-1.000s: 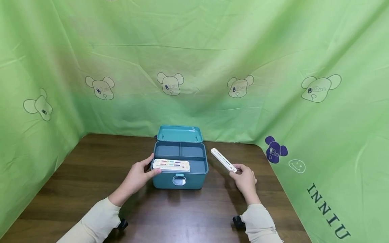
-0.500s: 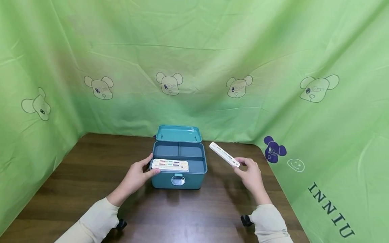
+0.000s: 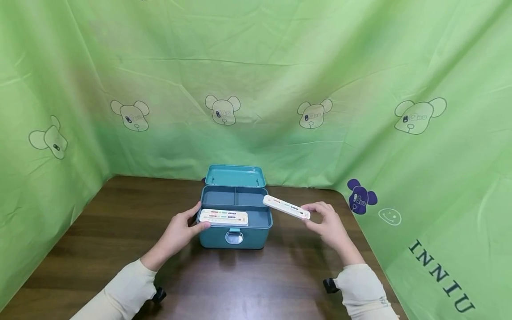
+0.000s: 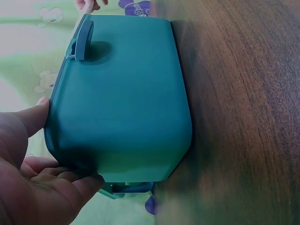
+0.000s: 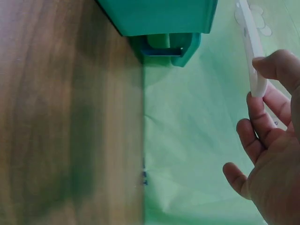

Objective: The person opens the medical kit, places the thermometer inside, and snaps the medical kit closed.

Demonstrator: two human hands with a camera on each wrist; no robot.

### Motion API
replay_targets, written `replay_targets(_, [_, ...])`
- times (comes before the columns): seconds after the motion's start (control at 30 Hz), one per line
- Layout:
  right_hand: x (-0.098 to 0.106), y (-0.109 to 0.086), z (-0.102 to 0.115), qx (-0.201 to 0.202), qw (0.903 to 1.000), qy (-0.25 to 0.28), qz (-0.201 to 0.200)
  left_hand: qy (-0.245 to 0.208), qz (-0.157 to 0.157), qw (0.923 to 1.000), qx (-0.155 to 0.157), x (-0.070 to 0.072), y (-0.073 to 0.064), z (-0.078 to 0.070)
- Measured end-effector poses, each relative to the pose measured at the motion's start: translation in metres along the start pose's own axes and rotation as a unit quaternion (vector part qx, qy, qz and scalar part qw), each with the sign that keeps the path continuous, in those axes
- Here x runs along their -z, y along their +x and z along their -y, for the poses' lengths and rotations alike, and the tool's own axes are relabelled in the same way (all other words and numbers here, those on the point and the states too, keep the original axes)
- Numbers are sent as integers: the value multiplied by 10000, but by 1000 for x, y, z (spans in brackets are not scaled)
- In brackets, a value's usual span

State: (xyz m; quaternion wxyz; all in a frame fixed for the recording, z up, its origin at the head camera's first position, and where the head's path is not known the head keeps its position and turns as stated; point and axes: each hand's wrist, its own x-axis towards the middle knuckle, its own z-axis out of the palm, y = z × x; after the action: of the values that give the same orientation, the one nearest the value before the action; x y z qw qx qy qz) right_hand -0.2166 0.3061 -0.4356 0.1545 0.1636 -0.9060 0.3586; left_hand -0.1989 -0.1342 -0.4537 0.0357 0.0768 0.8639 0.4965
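An open teal storage box (image 3: pixel 254 240) with a front latch (image 3: pixel 234 237) stands mid-table, its lid (image 3: pixel 236 176) tipped back. My left hand (image 3: pixel 180 229) grips its left front corner, thumb on the rim and fingers against the side, as the left wrist view also shows. One or more slim white cases (image 3: pixel 224 217) with coloured print lie in the front compartment's left part. Another long white case (image 3: pixel 286 207) is pinched at its right end between the thumb and fingers of my right hand (image 3: pixel 327 226). Its far end overlaps the box's right rim in the head view.
A divider (image 3: pixel 235 195) splits the back of the box's tray into two compartments. The brown wooden table (image 3: pixel 140 200) is bordered by a green printed cloth (image 3: pixel 256 62) behind and at both sides. Behind the box sticks out a teal handle (image 5: pixel 185 50).
My right hand has carried the white case leftward to the box's right rim and turned its printed face more into view. The left hand keeps its hold on the box.
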Motion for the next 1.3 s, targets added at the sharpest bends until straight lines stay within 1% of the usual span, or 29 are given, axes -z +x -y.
replay_targets(0.17, [4,9,10,148,9987,-190,439,15,1,10000,17,-1,0,0])
replay_targets(0.3, [5,17,17,245,9968,-275,714,13,9,10000,14,-1,0,0])
replay_targets(0.53, [4,28,31,623,9920,-560,949,24,32,10000,-14,0,1,1])
replay_targets(0.7, [1,36,38,703,9875,-838,1137,39,32,10000,8,0,0,0])
replay_targets(0.9, [-4,43,40,690,9852,-810,1340,59,17,10000,27,2,-1,-3])
replay_targets(1.07, [-6,48,39,826,9823,-835,1459,81,25,10000,6,2,-1,-3])
replay_targets(1.17, [-6,52,39,919,9789,-887,1594,45,35,10000,25,1,0,-3])
replay_targets(1.3, [-6,61,43,1000,9726,-953,1869,38,40,10000,2,1,0,-2])
